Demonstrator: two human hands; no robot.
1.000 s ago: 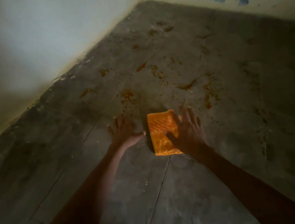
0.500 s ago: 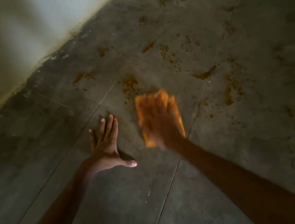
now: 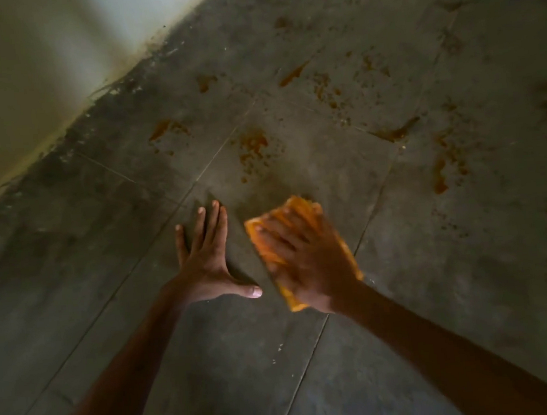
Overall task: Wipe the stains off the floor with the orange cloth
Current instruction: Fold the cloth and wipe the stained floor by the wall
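since half a second ago: right hand (image 3: 307,264) and orange cloth (image 3: 300,205) slid back toward the person, a little off the nearest stain (image 3: 253,144); left hand (image 3: 204,263) unchanged in place. right hand: palm down on the cloth, fingers spread and laid roughly straight across it, pressing rather than clutching; blurred, so finer detail of the grip cannot be told. orange cloth: folded pad flat on the floor (image 3: 213,361) under the right hand, its far edge and near corner showing past the fingers and wrist, lying beside a tile joint (image 3: 311,349). left hand: released, holding nothing, palm flat on the floor just beside the cloth but apart from it, fingers straight and close together, thumb stretched out toward the cloth. both forearms: bare, reaching in from the lower edge. floor: dark grey tiles, thin pale joints running on the slant. stains, orange-brown: one blotch just beyond the cloth; one smear further left (image 3: 167,129); one small patch near the wall (image 3: 205,81); one streak further off (image 3: 293,73); one dark streak to the right (image 3: 398,132); one run of drips at far right (image 3: 441,172); speckles scattered between these. wall (image 3: 38,62): pale, upper left, grimy dark line where it meets the floor.
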